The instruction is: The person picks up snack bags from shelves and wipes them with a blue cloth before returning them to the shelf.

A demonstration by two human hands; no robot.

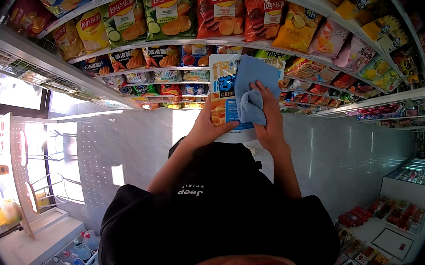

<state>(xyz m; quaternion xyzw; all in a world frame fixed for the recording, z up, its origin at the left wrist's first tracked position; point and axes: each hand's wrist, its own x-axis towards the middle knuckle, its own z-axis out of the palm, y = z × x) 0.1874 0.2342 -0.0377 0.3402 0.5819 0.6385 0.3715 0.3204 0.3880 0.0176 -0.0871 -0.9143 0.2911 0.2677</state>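
My left hand [206, 125] is closed on the lower left edge of a flat white, blue and yellow snack package [218, 101], its thumb lying across the front. A folded light blue cloth [248, 87] lies against the package's right half and hides part of its print. Closed on this cloth is my right hand [271, 122], its fingers pressing it to the package face. Both hands are in front of my chest, close to the snack shelves.
Ahead, curved white shelves [196, 39] carry rows of chip bags [170, 14] in several colours. A grey tiled floor [145, 136] lies below. At the lower right stands a white counter [368, 231] with small packets; bottles [78, 250] are at the lower left, near a bright doorway.
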